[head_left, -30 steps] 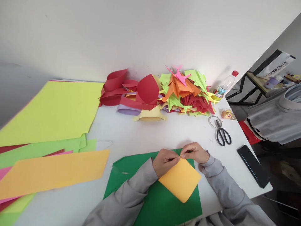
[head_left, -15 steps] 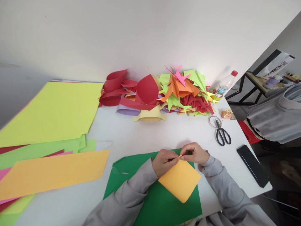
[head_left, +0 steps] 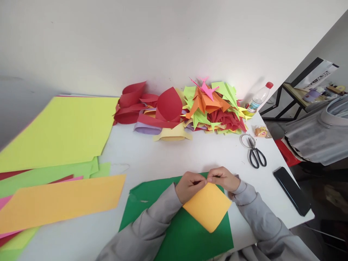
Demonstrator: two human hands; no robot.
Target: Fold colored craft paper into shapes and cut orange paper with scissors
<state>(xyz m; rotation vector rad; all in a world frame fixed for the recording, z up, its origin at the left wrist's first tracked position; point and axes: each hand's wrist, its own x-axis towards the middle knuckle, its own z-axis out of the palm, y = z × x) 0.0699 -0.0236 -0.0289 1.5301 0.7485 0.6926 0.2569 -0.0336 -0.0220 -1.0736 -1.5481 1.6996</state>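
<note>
Both of my hands pinch the far corner of a small orange paper square (head_left: 208, 207), which lies folded on a dark green sheet (head_left: 187, 235). My left hand (head_left: 189, 185) grips the corner from the left, its fingers curled. My right hand (head_left: 223, 178) meets it from the right, thumb and fingers pressed together on the same corner. Grey sleeves cover both forearms.
Large yellow-green, orange, pink and red sheets (head_left: 59, 130) lie at the left. A heap of folded paper shapes (head_left: 187, 108) sits at the back by the wall. Black scissors (head_left: 254, 152), a phone (head_left: 292, 190), a bottle (head_left: 259, 97) and a wrapped snack (head_left: 261, 131) lie at the right.
Both hands have pressed closer together on the paper's far corner, hiding its tip. The paper itself has barely shifted.
</note>
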